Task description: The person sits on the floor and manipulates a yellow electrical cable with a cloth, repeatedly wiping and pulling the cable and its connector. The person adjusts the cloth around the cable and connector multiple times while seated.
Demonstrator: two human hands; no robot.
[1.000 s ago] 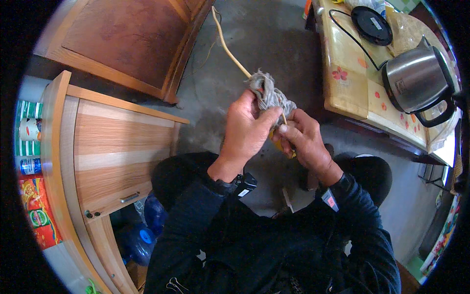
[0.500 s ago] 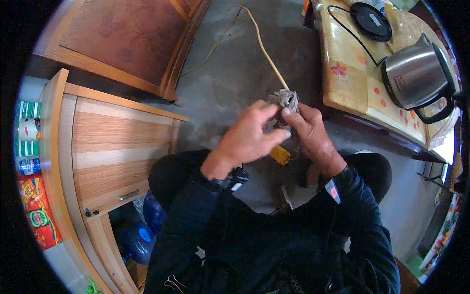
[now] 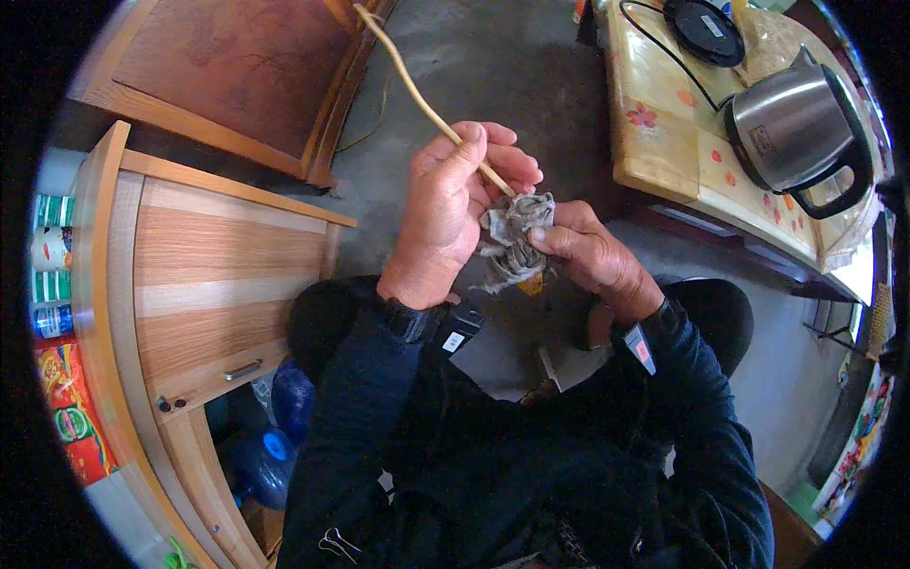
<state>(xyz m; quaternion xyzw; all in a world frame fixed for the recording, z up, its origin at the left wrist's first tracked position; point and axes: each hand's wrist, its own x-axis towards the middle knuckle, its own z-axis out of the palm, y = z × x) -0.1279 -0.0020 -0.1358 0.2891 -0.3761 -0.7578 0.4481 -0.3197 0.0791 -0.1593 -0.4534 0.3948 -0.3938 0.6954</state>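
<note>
Pinched between the thumb and fingers of my right hand (image 3: 597, 251) is a wad of grey cloth (image 3: 517, 232); my left hand (image 3: 431, 213) grasps the pale stick (image 3: 408, 81) loosely, thumb laid across it, fingers half-curled. The cloth sits at the near end of the stick, between both hands; its folds cover the joint, so I cannot tell whether it is fastened. Risk: my right thumb bears on a small area only, so a pull on the hanging lower edge could loosen the folds. Risk: my slack left grip could let the stick roll or slide out of the wad. A yellow item (image 3: 534, 284) shows partly below the cloth; its kind is unclear. To the right, apart from both hands, a steel kettle (image 3: 791, 133) stands on the table (image 3: 654, 156). Farthest out, the stick reaches across the edge of the dark wooden cabinet (image 3: 237, 76); contact cannot be confirmed, but a careless swing could strike it.
</note>
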